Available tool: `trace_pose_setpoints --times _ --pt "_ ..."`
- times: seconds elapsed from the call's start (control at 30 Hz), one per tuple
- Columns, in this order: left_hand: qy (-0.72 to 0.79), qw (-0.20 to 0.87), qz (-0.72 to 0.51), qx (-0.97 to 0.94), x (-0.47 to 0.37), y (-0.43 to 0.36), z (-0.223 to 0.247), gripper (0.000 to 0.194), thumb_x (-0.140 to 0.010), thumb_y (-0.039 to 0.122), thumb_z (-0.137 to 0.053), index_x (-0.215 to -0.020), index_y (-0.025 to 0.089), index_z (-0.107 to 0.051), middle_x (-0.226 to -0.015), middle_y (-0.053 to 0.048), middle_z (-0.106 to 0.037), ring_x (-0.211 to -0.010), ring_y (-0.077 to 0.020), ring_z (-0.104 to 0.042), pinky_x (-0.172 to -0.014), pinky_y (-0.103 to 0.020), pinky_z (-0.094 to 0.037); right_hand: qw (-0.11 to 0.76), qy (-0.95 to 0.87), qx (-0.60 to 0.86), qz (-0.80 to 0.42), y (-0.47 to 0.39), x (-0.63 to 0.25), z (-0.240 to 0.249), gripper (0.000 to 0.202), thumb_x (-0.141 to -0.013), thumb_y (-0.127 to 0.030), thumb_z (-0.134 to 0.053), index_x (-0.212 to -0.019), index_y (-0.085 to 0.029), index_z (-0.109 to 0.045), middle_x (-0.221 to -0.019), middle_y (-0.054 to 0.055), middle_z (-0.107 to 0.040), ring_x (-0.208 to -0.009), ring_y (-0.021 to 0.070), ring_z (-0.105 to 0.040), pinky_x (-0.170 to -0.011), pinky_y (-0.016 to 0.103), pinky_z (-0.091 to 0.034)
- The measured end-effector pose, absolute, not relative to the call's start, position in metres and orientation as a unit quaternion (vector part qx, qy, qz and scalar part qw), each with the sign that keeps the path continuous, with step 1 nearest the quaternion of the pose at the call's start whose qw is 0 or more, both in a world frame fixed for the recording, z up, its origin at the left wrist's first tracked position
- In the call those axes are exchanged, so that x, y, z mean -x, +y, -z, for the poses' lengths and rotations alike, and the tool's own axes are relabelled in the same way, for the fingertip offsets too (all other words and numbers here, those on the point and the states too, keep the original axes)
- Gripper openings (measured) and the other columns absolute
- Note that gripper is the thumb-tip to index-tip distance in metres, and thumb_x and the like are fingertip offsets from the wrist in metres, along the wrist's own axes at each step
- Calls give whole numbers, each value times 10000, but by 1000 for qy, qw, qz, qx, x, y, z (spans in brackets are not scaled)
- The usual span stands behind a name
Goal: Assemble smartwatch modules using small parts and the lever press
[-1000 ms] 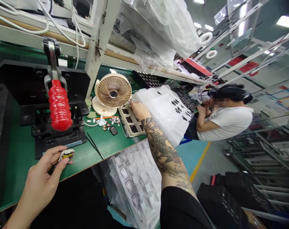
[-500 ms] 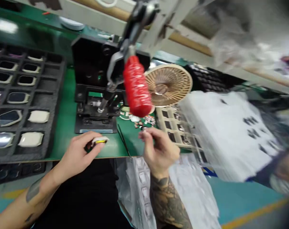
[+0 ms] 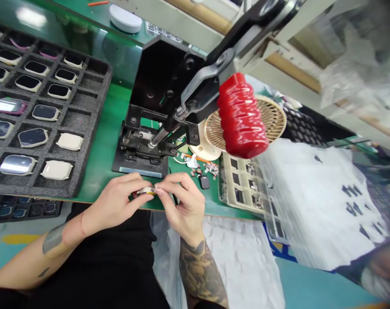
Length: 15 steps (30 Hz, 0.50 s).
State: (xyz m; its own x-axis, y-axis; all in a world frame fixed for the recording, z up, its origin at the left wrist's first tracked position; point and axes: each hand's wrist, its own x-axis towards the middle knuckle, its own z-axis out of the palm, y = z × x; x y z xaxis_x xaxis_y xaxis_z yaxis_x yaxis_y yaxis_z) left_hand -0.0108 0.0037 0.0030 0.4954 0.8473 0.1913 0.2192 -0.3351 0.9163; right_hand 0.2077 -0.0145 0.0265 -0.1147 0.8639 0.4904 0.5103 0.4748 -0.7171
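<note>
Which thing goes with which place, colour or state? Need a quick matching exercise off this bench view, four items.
Things
1. Watch case
2. Press handle
3. Fan
4. Foam tray

Place, colour or state
A. Dark grey, some compartments filled
B. At the fingertips of the left hand and the right hand
C. Partly hidden behind something red
D. Glossy red, ridged

Right pairs: 1-B, 2-D, 3-C, 4-A
</note>
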Motion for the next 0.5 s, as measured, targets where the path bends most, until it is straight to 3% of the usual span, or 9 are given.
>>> trace_pose_setpoints --times 0.17,0.27,0.37,0.5 --pt "361 464 -351 -729 12 5 -5 137 -1126 273 -696 -1034 207 -773 -919 -5 -686 -828 -161 -597 -762 -305 -429 447 -726 479 -209 -13 -208 -26 132 -1028 -187 -799 -1056 -295 -870 -957 27 -758 -877 181 -743 -768 346 -644" --pt "370 465 -356 -721 12 5 -4 241 -1135 275 -664 -908 198 -689 -847 10 -616 -780 -152 -548 -733 -306 -402 395 -777 455 -183 -17 -210 -23 223 -1038 -234 -807 -1249 -297 -841 -1097 62 -794 -987 216 -784 -839 385 -674" --pt "382 478 -365 -702 13 5 -2 320 -1138 299 -650 -837 203 -597 -784 28 -539 -730 -145 -484 -690 -310 -369 350 -831 420 -105 -22 -208 -16 493 -1013 -262 -848 -1489 -269 -719 -1260 118 -810 -1153 291 -796 -923 458 -683" --pt "381 469 -358 -712 17 7 1 291 -1136 294 -639 -863 195 -633 -818 12 -599 -765 -154 -525 -718 -318 -393 350 -853 387 23 -22 -199 -10 465 -1013 -174 -819 -1461 -172 -695 -1149 128 -832 -1073 289 -799 -895 443 -686"
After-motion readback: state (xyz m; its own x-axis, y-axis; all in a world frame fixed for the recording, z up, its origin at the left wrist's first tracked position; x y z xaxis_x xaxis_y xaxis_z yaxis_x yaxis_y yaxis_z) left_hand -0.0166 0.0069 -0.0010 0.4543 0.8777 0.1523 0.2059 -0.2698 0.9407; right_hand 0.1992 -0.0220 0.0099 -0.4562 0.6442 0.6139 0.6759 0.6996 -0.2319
